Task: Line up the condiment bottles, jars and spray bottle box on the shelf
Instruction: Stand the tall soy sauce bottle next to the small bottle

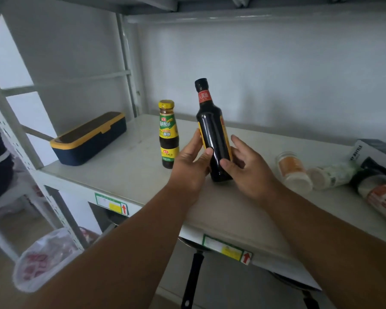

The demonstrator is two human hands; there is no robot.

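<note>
left hand (pixel 191 162) and right hand (pixel 243 165) both grasp dark sauce bottle (pixel 212 132) low on its body | bottle tilted above shelf (pixel 120 161), beside yellow-capped bottle (pixel 168 132) | likely glass: heavy, slick, breakable

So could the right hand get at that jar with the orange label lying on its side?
Probably yes, once freed. The right hand now grips the dark bottle together with the left hand. The orange-label jar lies just to its right on the shelf, with nothing between them.
</note>
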